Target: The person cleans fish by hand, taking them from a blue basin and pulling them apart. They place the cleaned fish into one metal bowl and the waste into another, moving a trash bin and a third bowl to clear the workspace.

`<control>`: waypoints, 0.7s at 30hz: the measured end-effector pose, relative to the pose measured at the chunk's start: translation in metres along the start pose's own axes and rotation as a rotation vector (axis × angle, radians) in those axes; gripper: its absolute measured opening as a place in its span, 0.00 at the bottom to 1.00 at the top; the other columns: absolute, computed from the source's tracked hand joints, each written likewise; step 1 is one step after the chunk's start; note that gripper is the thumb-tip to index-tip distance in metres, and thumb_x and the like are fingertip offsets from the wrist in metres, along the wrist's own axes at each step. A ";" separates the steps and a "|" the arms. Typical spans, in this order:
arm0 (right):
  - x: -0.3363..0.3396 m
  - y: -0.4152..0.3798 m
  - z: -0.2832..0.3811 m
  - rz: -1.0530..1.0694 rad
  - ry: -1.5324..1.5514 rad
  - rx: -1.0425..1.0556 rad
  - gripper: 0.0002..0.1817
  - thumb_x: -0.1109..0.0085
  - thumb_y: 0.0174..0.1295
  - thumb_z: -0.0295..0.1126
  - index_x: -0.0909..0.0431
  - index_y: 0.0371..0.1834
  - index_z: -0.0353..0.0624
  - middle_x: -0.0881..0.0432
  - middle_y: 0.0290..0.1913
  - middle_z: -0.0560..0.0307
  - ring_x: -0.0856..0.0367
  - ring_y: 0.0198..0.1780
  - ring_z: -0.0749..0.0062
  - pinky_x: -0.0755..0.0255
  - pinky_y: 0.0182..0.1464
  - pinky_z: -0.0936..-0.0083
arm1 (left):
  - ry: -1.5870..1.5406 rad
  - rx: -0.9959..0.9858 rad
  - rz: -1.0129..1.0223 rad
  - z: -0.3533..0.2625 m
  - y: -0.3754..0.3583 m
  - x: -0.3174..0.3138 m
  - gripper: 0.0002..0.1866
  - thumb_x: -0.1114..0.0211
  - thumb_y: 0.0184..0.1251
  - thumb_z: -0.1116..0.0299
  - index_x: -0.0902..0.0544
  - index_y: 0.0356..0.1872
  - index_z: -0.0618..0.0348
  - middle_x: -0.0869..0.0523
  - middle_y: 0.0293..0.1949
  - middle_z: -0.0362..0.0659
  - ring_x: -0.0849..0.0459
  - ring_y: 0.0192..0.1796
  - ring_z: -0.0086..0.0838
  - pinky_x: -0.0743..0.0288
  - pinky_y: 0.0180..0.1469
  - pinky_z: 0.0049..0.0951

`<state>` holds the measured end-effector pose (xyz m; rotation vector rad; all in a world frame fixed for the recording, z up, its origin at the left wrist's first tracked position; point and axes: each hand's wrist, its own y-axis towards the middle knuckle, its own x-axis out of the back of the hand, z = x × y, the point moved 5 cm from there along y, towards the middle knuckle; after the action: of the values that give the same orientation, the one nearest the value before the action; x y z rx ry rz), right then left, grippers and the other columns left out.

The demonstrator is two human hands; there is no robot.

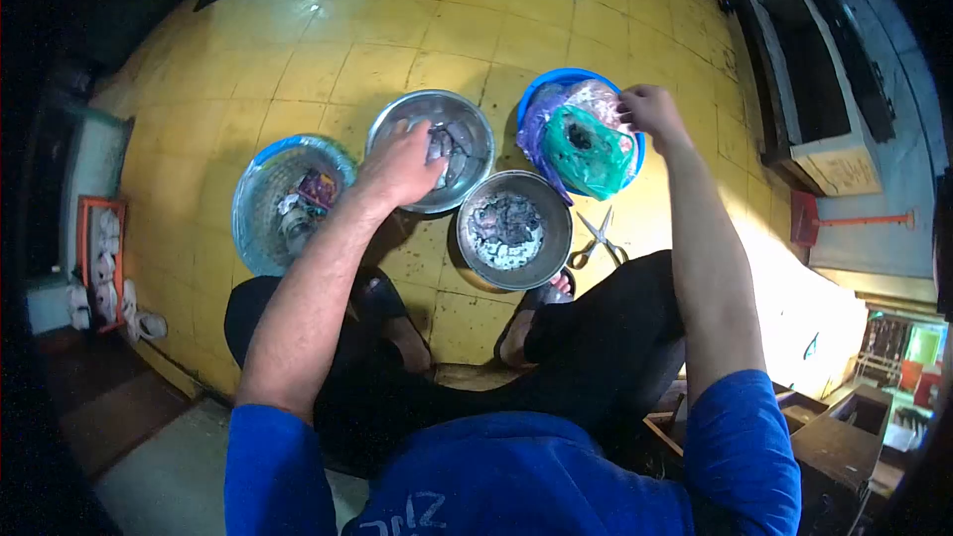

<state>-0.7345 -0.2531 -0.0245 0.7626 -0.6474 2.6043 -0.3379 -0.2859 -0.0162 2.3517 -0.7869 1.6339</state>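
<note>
My left hand (402,164) reaches into a steel bowl (388,109), its fingers curled around dark grey, slick-looking pieces (459,151). My right hand (650,111) is above the right rim of a blue basin (556,76), fingers curled in; what they hold, if anything, is hidden. Inside that basin, a green plastic bag (609,154) with a dark lump on it lies beside a purple bag (533,139) and pale pinkish contents (593,97). Nearer my feet stands a second metal bowl (559,218) with dark scraps (504,220) over a whitish layer.
Scissors (598,238) lie spread on the yellow tiled floor (328,50) by my foot. Left is a plastic-lined tub (248,213) holding wrappers (316,189). A shoe rack (103,258) stands far left; a red dustpan (804,218) and a white cabinet (839,169) are at right.
</note>
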 end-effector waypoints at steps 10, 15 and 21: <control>-0.117 0.031 -0.070 0.367 -1.024 0.189 0.18 0.41 0.52 0.32 0.15 0.45 0.39 0.17 0.53 0.42 0.17 0.54 0.52 0.24 0.57 0.62 | -0.139 -0.105 0.054 -0.004 -0.004 -0.001 0.32 0.35 0.64 0.58 0.30 0.65 0.65 0.27 0.63 0.60 0.30 0.68 0.50 0.35 0.70 0.43; -0.127 0.027 -0.070 0.422 -1.069 0.100 0.18 0.39 0.53 0.33 0.16 0.48 0.41 0.19 0.57 0.44 0.21 0.60 0.54 0.26 0.61 0.62 | -0.141 -0.042 0.095 -0.004 -0.006 0.006 0.30 0.36 0.65 0.58 0.30 0.65 0.62 0.26 0.64 0.58 0.28 0.67 0.47 0.33 0.68 0.42; -0.123 0.025 -0.076 0.470 -1.054 -0.019 0.23 0.38 0.55 0.31 0.20 0.57 0.41 0.21 0.61 0.44 0.23 0.64 0.53 0.29 0.65 0.61 | -0.160 -0.075 0.084 -0.006 -0.006 0.010 0.30 0.36 0.65 0.58 0.28 0.64 0.64 0.25 0.63 0.57 0.28 0.67 0.47 0.34 0.69 0.42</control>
<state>-0.6797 -0.2596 -0.1600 2.2297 -1.2246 2.3763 -0.3373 -0.2812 -0.0036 2.4502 -0.9723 1.4323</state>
